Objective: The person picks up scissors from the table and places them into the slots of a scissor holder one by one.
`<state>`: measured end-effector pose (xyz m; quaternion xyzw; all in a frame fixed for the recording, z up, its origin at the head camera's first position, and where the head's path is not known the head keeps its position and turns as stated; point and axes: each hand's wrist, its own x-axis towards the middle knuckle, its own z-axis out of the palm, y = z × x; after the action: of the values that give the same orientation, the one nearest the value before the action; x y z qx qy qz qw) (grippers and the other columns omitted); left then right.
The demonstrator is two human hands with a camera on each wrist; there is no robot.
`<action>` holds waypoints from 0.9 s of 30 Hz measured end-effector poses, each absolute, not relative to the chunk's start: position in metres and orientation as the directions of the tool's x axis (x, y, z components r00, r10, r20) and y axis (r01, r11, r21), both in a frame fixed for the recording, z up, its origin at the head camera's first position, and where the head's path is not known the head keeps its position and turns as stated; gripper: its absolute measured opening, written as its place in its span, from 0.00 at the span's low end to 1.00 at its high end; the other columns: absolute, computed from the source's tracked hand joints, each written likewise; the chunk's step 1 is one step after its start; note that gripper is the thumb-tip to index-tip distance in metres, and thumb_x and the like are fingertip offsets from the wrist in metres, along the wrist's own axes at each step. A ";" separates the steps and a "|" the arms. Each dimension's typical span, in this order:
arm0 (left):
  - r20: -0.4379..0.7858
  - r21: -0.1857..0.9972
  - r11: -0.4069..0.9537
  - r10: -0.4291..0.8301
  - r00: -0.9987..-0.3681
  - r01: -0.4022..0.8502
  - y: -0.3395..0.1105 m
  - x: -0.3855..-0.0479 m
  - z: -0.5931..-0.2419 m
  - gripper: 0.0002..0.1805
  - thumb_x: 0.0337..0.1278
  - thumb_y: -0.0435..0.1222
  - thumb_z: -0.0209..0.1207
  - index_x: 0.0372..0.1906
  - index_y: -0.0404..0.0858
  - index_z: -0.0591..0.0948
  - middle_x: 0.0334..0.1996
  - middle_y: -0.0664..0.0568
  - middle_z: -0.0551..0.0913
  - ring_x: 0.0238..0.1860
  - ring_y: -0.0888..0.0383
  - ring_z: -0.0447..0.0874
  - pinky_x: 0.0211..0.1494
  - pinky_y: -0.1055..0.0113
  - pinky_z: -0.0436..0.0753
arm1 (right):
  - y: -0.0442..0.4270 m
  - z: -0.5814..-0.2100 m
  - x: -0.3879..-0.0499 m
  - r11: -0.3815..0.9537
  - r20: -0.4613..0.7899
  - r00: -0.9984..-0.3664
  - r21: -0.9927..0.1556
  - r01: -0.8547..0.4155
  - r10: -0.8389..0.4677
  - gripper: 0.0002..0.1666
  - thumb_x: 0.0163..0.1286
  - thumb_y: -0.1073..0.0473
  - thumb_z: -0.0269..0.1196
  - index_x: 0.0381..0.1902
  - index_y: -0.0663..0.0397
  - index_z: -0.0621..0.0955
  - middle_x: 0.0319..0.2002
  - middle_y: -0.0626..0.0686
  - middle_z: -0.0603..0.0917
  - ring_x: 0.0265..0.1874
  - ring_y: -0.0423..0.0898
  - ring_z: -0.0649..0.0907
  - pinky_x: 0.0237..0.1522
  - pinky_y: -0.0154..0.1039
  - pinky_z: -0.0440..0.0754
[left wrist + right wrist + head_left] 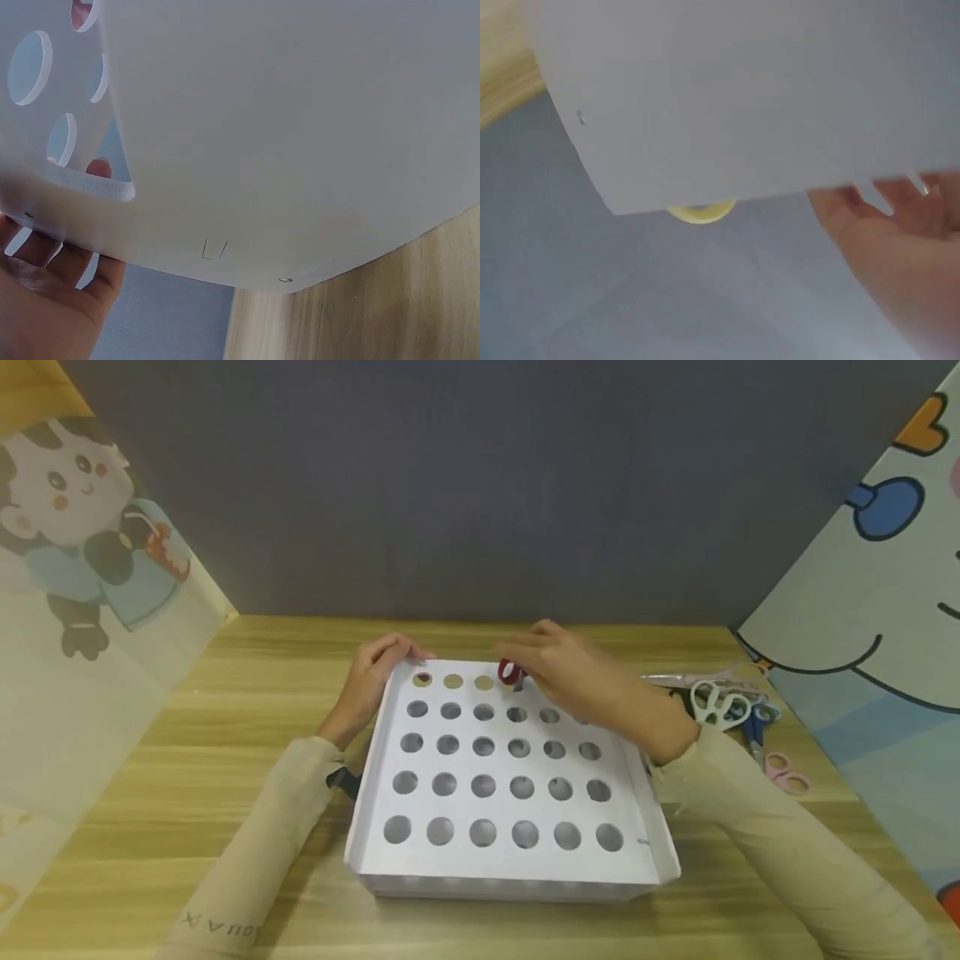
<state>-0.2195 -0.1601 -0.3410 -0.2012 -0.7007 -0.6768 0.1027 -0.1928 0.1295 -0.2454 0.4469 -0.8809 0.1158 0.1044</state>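
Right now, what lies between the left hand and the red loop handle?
Just a strip of the white perforated box, with far-row holes in it, as the head view shows.

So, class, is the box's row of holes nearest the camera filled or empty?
Empty: all six holes in that row of the box show only grey, with nothing sticking up.

The white perforated box (540,864) looks smooth, matt, like card or plastic; the desk (210,727) is wood-grained; the sleeves (772,852), matt cloth; the red looped handle (502,672) and white scissor handles (717,720), apparently plastic.
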 end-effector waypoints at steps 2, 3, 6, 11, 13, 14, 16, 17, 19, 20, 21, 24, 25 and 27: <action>0.415 0.908 -0.001 0.143 -0.898 0.420 -0.160 -0.219 -0.342 0.20 0.76 0.37 0.48 0.34 0.23 0.79 0.40 0.30 0.83 0.49 0.41 0.84 0.56 0.64 0.80 | 0.128 -0.245 -0.191 0.579 0.275 -0.584 -0.108 -0.808 -0.763 0.22 0.73 0.69 0.57 0.63 0.56 0.79 0.61 0.54 0.81 0.57 0.56 0.78 0.60 0.50 0.77; 0.417 0.907 -0.002 0.144 -0.898 0.421 -0.159 -0.219 -0.342 0.20 0.76 0.37 0.48 0.34 0.23 0.79 0.40 0.29 0.82 0.49 0.40 0.84 0.56 0.64 0.79 | 0.129 -0.244 -0.191 0.585 0.271 -0.591 -0.113 -0.803 -0.760 0.22 0.73 0.69 0.57 0.63 0.56 0.78 0.61 0.55 0.81 0.58 0.56 0.78 0.62 0.52 0.75; 0.420 0.905 0.002 0.149 -0.895 0.425 -0.158 -0.219 -0.342 0.21 0.77 0.37 0.48 0.34 0.23 0.79 0.40 0.28 0.82 0.49 0.39 0.84 0.57 0.64 0.79 | 0.132 -0.245 -0.191 0.598 0.267 -0.609 -0.131 -0.791 -0.747 0.24 0.72 0.70 0.58 0.64 0.56 0.77 0.57 0.54 0.84 0.55 0.55 0.81 0.61 0.51 0.76; 0.425 0.902 0.006 0.151 -0.892 0.431 -0.159 -0.219 -0.342 0.20 0.77 0.37 0.48 0.34 0.23 0.79 0.39 0.32 0.84 0.48 0.44 0.85 0.57 0.64 0.79 | 0.132 -0.246 -0.196 0.571 0.270 -0.605 -0.199 -0.796 -0.749 0.19 0.74 0.68 0.56 0.60 0.52 0.79 0.47 0.52 0.86 0.46 0.48 0.84 0.50 0.45 0.83; 0.429 0.900 0.011 0.147 -0.891 0.435 -0.160 -0.219 -0.342 0.20 0.77 0.36 0.48 0.34 0.23 0.79 0.39 0.34 0.84 0.47 0.46 0.85 0.56 0.65 0.79 | 0.130 -0.246 -0.200 0.564 0.274 -0.607 -0.225 -0.794 -0.746 0.16 0.76 0.67 0.55 0.58 0.53 0.79 0.43 0.53 0.86 0.40 0.47 0.85 0.45 0.43 0.84; 0.431 0.899 0.015 0.145 -0.891 0.437 -0.161 -0.220 -0.342 0.20 0.77 0.36 0.48 0.34 0.23 0.79 0.39 0.34 0.84 0.47 0.46 0.85 0.56 0.65 0.79 | 0.129 -0.247 -0.201 0.566 0.271 -0.614 -0.238 -0.789 -0.741 0.16 0.76 0.67 0.54 0.57 0.53 0.79 0.41 0.52 0.86 0.38 0.46 0.84 0.43 0.43 0.83; 0.429 0.900 0.022 0.145 -0.892 0.436 -0.162 -0.219 -0.343 0.20 0.77 0.36 0.48 0.34 0.24 0.79 0.39 0.36 0.85 0.47 0.45 0.85 0.56 0.65 0.79 | 0.127 -0.248 -0.204 0.577 0.251 -0.632 -0.260 -0.774 -0.734 0.15 0.78 0.65 0.53 0.56 0.52 0.80 0.39 0.51 0.86 0.36 0.46 0.83 0.41 0.43 0.83; 0.425 0.901 0.022 0.145 -0.893 0.433 -0.162 -0.219 -0.344 0.20 0.77 0.37 0.48 0.34 0.24 0.79 0.39 0.36 0.85 0.47 0.45 0.85 0.56 0.65 0.79 | 0.126 -0.248 -0.203 0.586 0.231 -0.642 -0.270 -0.764 -0.731 0.15 0.78 0.64 0.53 0.57 0.52 0.80 0.39 0.51 0.86 0.36 0.46 0.83 0.42 0.43 0.83; 0.418 0.905 0.015 0.147 -0.896 0.425 -0.161 -0.219 -0.346 0.20 0.77 0.37 0.48 0.34 0.24 0.79 0.39 0.35 0.85 0.47 0.45 0.85 0.55 0.65 0.80 | 0.124 -0.248 -0.201 0.594 0.195 -0.652 -0.284 -0.753 -0.733 0.15 0.78 0.63 0.53 0.57 0.52 0.80 0.41 0.50 0.85 0.40 0.45 0.83 0.46 0.44 0.82; 0.414 0.907 0.014 0.150 -0.898 0.421 -0.161 -0.219 -0.347 0.20 0.77 0.37 0.48 0.34 0.24 0.79 0.39 0.35 0.85 0.48 0.45 0.85 0.55 0.65 0.80 | 0.124 -0.247 -0.200 0.591 0.184 -0.650 -0.291 -0.753 -0.737 0.14 0.78 0.63 0.53 0.56 0.52 0.81 0.41 0.49 0.85 0.40 0.45 0.83 0.47 0.44 0.82; 0.411 0.909 0.011 0.150 -0.899 0.418 -0.161 -0.219 -0.348 0.20 0.77 0.37 0.48 0.35 0.24 0.79 0.39 0.36 0.85 0.48 0.45 0.85 0.55 0.65 0.80 | 0.123 -0.247 -0.199 0.581 0.183 -0.643 -0.298 -0.757 -0.744 0.14 0.78 0.62 0.53 0.55 0.53 0.81 0.40 0.49 0.85 0.40 0.46 0.83 0.47 0.44 0.82; 0.414 0.908 0.007 0.146 -0.899 0.419 -0.160 -0.219 -0.347 0.20 0.76 0.37 0.48 0.35 0.23 0.79 0.39 0.37 0.85 0.47 0.46 0.85 0.54 0.66 0.81 | 0.125 -0.245 -0.200 0.550 0.218 -0.625 -0.322 -0.771 -0.750 0.12 0.78 0.63 0.53 0.52 0.54 0.82 0.39 0.50 0.86 0.38 0.46 0.84 0.44 0.42 0.83; 0.417 0.906 0.011 0.145 -0.897 0.422 -0.160 -0.219 -0.346 0.20 0.76 0.37 0.48 0.35 0.23 0.79 0.39 0.38 0.86 0.47 0.46 0.85 0.54 0.66 0.80 | 0.126 -0.244 -0.202 0.539 0.231 -0.622 -0.336 -0.773 -0.748 0.12 0.78 0.63 0.54 0.52 0.54 0.82 0.39 0.50 0.86 0.37 0.46 0.85 0.42 0.41 0.83; 0.422 0.904 0.016 0.143 -0.895 0.428 -0.159 -0.219 -0.344 0.20 0.76 0.37 0.48 0.36 0.23 0.79 0.39 0.40 0.86 0.47 0.46 0.85 0.54 0.66 0.80 | 0.132 -0.244 -0.204 0.524 0.254 -0.622 -0.360 -0.772 -0.741 0.13 0.77 0.64 0.56 0.54 0.54 0.81 0.39 0.50 0.86 0.36 0.46 0.85 0.40 0.40 0.83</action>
<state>-0.2194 -0.1595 -0.3439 -0.2027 -0.7048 -0.6715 0.1060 -0.2037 0.1315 -0.2436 0.4335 -0.8722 0.2237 0.0346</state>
